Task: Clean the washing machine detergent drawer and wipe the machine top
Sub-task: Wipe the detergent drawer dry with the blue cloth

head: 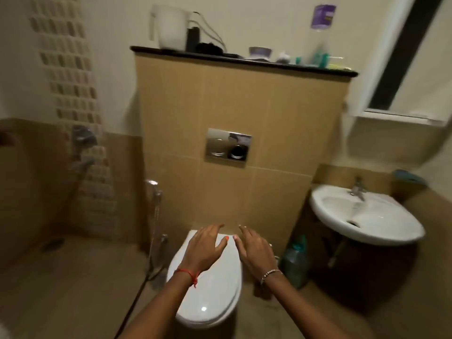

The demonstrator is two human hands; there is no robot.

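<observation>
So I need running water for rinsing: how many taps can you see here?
3: one on the washbasin at right, two on the left wall, upper and lower, both blurred. Others may be out of view.

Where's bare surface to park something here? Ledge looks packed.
Free: the closed toilet lid below both open, empty hands, left hand and right hand; the floor left of the toilet; the sink basin. Crowded: the black ledge, covered from the white jug rightward.
</observation>
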